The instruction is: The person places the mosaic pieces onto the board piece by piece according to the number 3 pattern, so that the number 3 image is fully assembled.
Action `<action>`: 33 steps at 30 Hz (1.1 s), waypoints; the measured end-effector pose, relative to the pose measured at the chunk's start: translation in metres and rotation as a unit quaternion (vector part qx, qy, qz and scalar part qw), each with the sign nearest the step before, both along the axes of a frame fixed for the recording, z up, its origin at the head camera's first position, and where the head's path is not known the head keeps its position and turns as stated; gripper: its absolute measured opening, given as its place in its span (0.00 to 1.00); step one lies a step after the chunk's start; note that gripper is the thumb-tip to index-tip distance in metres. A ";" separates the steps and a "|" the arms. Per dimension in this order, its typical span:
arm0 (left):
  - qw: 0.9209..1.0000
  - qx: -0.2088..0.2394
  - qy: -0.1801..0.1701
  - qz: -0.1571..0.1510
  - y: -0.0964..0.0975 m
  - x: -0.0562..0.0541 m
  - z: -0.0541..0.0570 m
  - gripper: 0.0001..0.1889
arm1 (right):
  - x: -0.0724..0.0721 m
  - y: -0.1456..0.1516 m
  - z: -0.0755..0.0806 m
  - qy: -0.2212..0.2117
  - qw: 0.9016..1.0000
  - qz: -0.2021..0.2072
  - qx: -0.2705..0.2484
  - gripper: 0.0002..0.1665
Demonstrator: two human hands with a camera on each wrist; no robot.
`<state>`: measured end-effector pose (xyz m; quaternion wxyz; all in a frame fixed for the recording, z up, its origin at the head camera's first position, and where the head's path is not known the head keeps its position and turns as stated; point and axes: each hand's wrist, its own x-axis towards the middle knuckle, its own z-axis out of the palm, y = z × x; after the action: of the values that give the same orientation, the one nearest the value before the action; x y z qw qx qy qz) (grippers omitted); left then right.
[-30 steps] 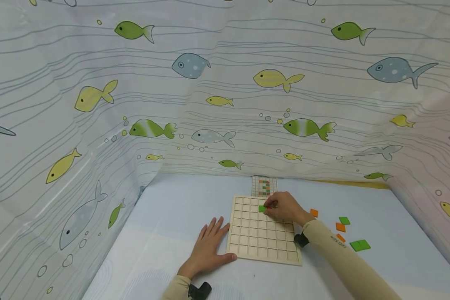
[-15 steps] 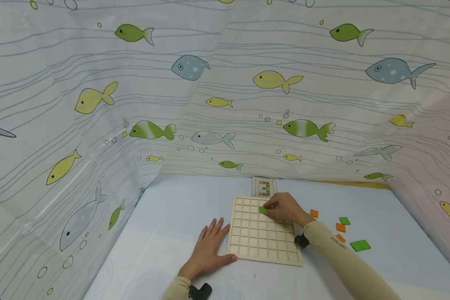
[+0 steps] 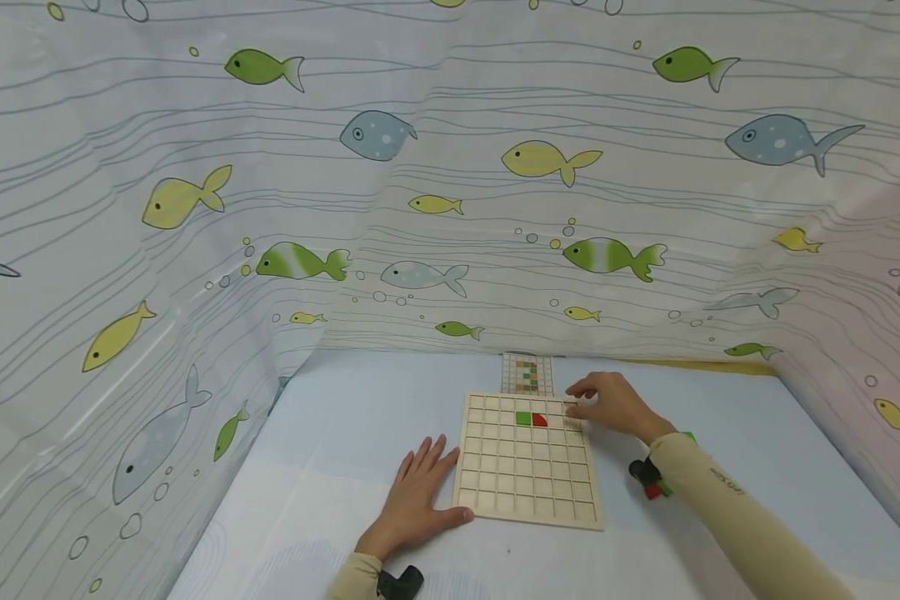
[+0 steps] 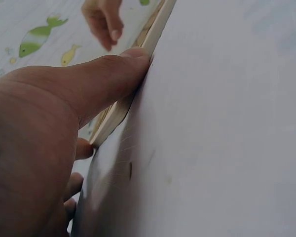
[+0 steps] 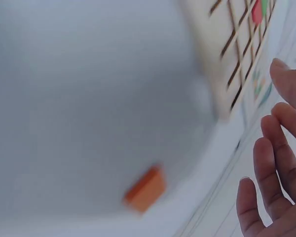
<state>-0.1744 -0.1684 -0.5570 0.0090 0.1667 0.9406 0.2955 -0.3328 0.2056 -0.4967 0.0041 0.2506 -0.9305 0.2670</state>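
Observation:
A pale wooden grid board (image 3: 527, 479) lies on the table with a green square tile (image 3: 523, 418) and a red tile with one rounded corner (image 3: 539, 420) side by side in its second row. My left hand (image 3: 418, 492) rests spread at the board's left edge. In the left wrist view its thumb (image 4: 111, 71) lies along the wooden edge. My right hand (image 3: 611, 404) hovers by the board's far right corner, thumb and fingertips apart with nothing between them. Its loosely bent fingers (image 5: 274, 173) show in the right wrist view, where an orange tile (image 5: 147, 191) lies blurred below.
A printed pattern card (image 3: 507, 375) with coloured squares lies behind the board. Right of the board, a red tile (image 3: 653, 492) and green tiles (image 3: 667, 487) peek out around my right wrist and sleeve, which hide other tiles. Fish-print sheeting (image 3: 487, 242) walls the table's back and sides.
My right hand has let go of the red tile, leaving it beside the green one, and has moved right. Its arm now covers most loose tiles. My left hand stays put.

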 end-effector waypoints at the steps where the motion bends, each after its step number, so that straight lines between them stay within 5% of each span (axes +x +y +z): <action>1: 1.000 0.002 0.001 0.000 0.000 0.000 0.000 0.49 | 0.000 0.006 0.001 -0.002 1.000 -0.006 0.007 0.21; 15: 1.000 0.024 0.013 0.004 -0.002 -0.002 -0.003 0.48 | 0.009 0.076 0.001 -0.061 0.996 -0.051 0.049 0.26; 25: 0.999 0.031 0.013 0.010 -0.002 -0.002 -0.001 0.48 | 0.013 0.091 -0.005 -0.102 0.989 -0.079 0.071 0.27; 33: 0.998 0.039 0.051 0.002 -0.002 0.001 -0.002 0.47 | 0.018 0.093 -0.015 -0.104 0.989 -0.080 0.067 0.24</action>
<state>-0.1730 -0.1702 -0.5593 -0.0461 0.1803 0.9279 0.3230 -0.3143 0.2984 -0.5116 -0.0883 0.1457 -0.9587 0.2279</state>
